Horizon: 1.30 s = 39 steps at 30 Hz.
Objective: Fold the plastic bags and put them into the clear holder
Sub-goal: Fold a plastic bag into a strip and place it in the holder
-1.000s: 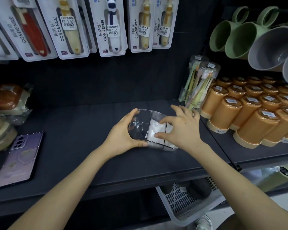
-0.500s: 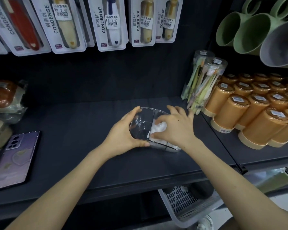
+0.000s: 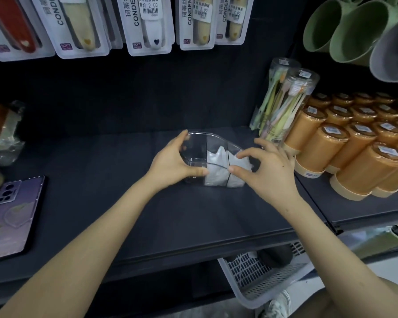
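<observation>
Left hand [image 3: 172,166] gripping clear holder [image 3: 194,148] at left end; right hand [image 3: 267,173] half-curled, thumb touching rim, grip unclear; folded white bags [image 3: 216,168] sitting inside.

You face a dark grey flat shelf board [image 3: 101,180] in dim light. Behind it rises a black matte back panel [image 3: 124,92]. Under its front edge hangs a white perforated plastic basket [image 3: 251,278], beside pale floor [image 3: 391,267].

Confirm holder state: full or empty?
Partly full. White folded bags fill the middle and right sections of the clear holder; its left section shows only dark shelf through it.
</observation>
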Each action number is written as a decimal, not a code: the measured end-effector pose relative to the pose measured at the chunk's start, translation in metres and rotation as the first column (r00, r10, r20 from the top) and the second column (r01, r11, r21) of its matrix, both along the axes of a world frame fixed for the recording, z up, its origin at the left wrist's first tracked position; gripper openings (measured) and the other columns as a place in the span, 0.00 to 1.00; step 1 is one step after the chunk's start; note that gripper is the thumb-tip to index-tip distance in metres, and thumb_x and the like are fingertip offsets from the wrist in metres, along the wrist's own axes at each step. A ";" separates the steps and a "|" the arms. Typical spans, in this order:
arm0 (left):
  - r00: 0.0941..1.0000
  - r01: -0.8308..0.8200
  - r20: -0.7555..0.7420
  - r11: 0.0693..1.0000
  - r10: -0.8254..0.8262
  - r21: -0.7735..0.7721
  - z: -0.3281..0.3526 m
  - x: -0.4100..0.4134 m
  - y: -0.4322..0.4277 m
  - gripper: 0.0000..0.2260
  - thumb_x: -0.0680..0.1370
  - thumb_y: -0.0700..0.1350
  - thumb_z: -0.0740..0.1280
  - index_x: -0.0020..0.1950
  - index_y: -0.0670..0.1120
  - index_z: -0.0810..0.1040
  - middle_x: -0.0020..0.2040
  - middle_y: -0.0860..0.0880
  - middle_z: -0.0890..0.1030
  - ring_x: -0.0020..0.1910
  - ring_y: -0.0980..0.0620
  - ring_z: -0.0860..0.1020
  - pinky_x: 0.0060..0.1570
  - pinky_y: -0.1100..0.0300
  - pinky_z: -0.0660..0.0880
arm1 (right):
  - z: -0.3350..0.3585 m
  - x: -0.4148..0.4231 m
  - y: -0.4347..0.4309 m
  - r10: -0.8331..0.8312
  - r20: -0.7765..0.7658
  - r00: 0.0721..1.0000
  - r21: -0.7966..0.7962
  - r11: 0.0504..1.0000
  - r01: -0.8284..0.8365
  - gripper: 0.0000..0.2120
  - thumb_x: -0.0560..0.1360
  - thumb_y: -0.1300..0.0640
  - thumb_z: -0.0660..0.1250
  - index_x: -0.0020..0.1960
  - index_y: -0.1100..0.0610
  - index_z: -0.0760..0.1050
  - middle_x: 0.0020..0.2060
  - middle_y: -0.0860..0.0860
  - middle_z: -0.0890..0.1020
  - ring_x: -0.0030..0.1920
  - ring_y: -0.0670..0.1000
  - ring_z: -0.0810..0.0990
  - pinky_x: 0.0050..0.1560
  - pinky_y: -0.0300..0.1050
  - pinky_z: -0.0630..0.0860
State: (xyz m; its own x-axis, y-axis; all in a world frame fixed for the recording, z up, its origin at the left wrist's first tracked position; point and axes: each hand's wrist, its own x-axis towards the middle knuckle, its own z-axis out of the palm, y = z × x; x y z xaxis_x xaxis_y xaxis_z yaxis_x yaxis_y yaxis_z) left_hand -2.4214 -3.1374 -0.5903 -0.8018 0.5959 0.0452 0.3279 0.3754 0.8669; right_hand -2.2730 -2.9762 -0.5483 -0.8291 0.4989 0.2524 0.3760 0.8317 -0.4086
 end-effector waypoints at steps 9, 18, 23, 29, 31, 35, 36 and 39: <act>0.995 -0.088 -0.047 0.994 0.085 -0.062 0.015 -0.014 0.005 0.47 0.68 0.50 0.78 0.79 0.50 0.51 0.77 0.46 0.58 0.74 0.49 0.62 0.69 0.61 0.60 | -0.014 0.049 -0.016 0.024 -0.025 0.999 -0.027 0.999 -0.025 0.14 0.68 0.44 0.75 0.49 0.49 0.82 0.55 0.47 0.77 0.57 0.54 0.74 0.59 0.51 0.64; 0.896 -0.151 -0.443 0.938 -0.003 -0.312 -0.019 0.089 -0.121 0.22 0.78 0.55 0.65 0.68 0.44 0.74 0.69 0.43 0.73 0.69 0.42 0.69 0.67 0.54 0.62 | -0.078 0.117 -0.100 0.414 0.174 0.893 -0.561 0.787 -0.256 0.08 0.74 0.48 0.70 0.43 0.52 0.83 0.36 0.42 0.82 0.37 0.40 0.79 0.39 0.32 0.71; 0.833 -0.296 -0.554 0.848 0.004 -0.440 -0.045 0.110 -0.171 0.28 0.79 0.60 0.53 0.67 0.43 0.76 0.69 0.37 0.72 0.69 0.34 0.69 0.69 0.37 0.62 | -0.195 0.137 -0.121 0.547 0.554 0.627 -0.552 0.806 -0.215 0.12 0.75 0.49 0.68 0.47 0.57 0.82 0.45 0.50 0.84 0.47 0.49 0.81 0.46 0.42 0.74; 0.756 -0.419 -0.654 0.780 0.016 -0.465 -0.055 0.114 -0.177 0.27 0.81 0.60 0.50 0.68 0.45 0.75 0.68 0.36 0.73 0.68 0.33 0.69 0.69 0.39 0.63 | -0.295 0.146 -0.133 0.482 0.749 0.455 -0.526 0.850 -0.034 0.26 0.77 0.44 0.65 0.70 0.56 0.68 0.68 0.52 0.72 0.65 0.54 0.73 0.60 0.44 0.70; 0.739 -0.437 -0.673 0.779 0.027 -0.449 -0.057 0.112 -0.174 0.26 0.81 0.59 0.51 0.68 0.46 0.75 0.67 0.37 0.74 0.68 0.34 0.70 0.68 0.40 0.64 | -0.318 0.150 -0.139 0.449 0.799 0.401 -0.467 0.882 -0.056 0.31 0.77 0.43 0.64 0.74 0.56 0.62 0.71 0.54 0.68 0.68 0.56 0.70 0.64 0.46 0.69; 0.696 -0.464 -0.717 0.786 0.038 -0.409 -0.062 0.111 -0.175 0.24 0.81 0.58 0.52 0.67 0.46 0.75 0.67 0.37 0.74 0.67 0.34 0.71 0.68 0.40 0.65 | -0.354 0.160 -0.149 0.369 0.817 0.443 -0.401 0.916 -0.022 0.37 0.75 0.42 0.66 0.77 0.51 0.54 0.75 0.55 0.61 0.71 0.59 0.65 0.67 0.50 0.67; 0.696 -0.462 -0.717 0.786 0.034 -0.411 -0.063 0.112 -0.176 0.24 0.81 0.58 0.52 0.67 0.46 0.75 0.67 0.37 0.74 0.67 0.34 0.70 0.67 0.40 0.65 | -0.361 0.164 -0.152 0.357 0.829 0.431 -0.400 0.916 0.012 0.38 0.75 0.43 0.67 0.78 0.50 0.52 0.75 0.55 0.59 0.71 0.59 0.65 0.67 0.51 0.68; 0.689 -0.463 -0.724 0.791 0.037 -0.401 -0.061 0.110 -0.174 0.24 0.81 0.58 0.52 0.67 0.46 0.75 0.66 0.37 0.75 0.67 0.34 0.70 0.67 0.40 0.65 | -0.373 0.169 -0.156 0.328 0.862 0.386 -0.361 0.932 0.015 0.33 0.77 0.46 0.66 0.76 0.52 0.56 0.73 0.55 0.65 0.70 0.57 0.68 0.65 0.49 0.68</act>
State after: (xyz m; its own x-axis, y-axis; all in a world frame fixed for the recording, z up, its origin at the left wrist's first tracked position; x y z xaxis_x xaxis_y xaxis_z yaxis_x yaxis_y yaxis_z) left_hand -2.3109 -3.3113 -0.6510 -0.8033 0.4692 0.3669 0.5353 0.8388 0.0993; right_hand -2.1043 -3.1322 -0.9208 -0.5453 0.2317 -0.8056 0.5342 0.8367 -0.1209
